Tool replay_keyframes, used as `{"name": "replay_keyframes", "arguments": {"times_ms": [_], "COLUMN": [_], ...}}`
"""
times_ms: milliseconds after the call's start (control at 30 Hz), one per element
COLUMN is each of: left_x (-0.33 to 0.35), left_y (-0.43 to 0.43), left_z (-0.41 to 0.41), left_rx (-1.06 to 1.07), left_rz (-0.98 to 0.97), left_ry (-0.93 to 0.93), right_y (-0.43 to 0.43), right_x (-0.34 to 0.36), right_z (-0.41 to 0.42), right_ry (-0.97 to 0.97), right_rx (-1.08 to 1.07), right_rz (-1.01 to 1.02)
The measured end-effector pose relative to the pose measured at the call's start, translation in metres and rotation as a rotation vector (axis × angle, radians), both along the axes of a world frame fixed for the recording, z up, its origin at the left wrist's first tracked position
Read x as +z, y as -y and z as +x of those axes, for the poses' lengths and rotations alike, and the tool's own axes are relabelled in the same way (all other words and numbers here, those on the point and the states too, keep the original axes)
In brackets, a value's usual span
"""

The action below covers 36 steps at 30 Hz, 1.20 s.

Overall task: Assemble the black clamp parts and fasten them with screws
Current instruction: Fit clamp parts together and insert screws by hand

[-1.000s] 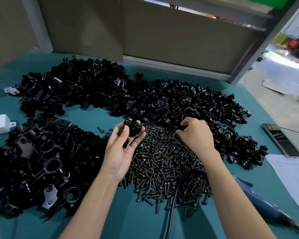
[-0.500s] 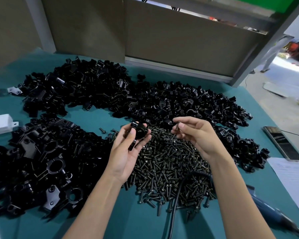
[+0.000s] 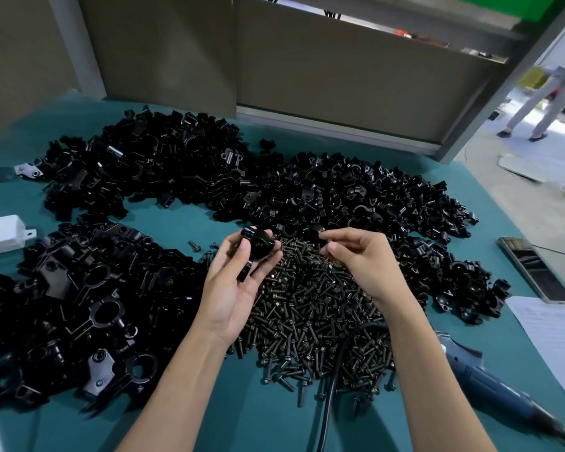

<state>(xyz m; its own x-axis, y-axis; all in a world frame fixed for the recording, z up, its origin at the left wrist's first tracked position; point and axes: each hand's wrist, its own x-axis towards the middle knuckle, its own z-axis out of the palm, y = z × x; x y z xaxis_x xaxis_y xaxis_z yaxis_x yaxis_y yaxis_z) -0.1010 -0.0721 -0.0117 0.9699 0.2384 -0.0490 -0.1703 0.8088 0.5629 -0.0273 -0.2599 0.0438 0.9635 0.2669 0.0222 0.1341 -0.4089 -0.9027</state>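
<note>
My left hand holds a black clamp part in its fingertips, palm up, above the left edge of the screw pile. My right hand is raised beside it, thumb and forefinger pinching a small dark piece that is too small to tell for sure. Heaps of loose black clamp parts spread across the teal table behind and to the left.
A blue power screwdriver lies at the right front, its black cable crossing the screws. A phone and paper lie at the right. A white box sits at the left edge. A person's legs are beyond the table.
My right hand has lifted off the parts heap with a small piece pinched and moved toward the left hand. The left hand has kept hold of its clamp part.
</note>
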Motion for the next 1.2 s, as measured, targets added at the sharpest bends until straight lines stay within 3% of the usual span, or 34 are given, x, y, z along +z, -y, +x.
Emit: {"name": "replay_keyframes", "arguments": {"times_ms": [67,233,667,1100,1200], "left_x": [0.0,0.001,0.004,0.005,0.006], "left_y": [-0.004,-0.006,-0.001,-0.002,-0.004], "left_z": [0.0,0.0,0.0,0.002,0.002], "left_rx": [0.021,0.02,-0.033,-0.004,0.025], "left_rz": [-0.026,-0.03,-0.07,-0.12,-0.128], "left_ry": [0.011,0.017,-0.034,-0.028,-0.041], "right_y": [0.002,-0.019,-0.067,-0.056,-0.042], "right_x": [0.0,0.007,-0.009,-0.007,-0.011], "right_z": [0.0,-0.012,-0.014,-0.011,-0.01], "right_ry": [0.041,0.179,0.389,0.351,0.338], "right_rx": [-0.059,0.015,0.031,0.143,0.027], "right_rz": [-0.051,0.202,0.089,0.057,-0.036]}}
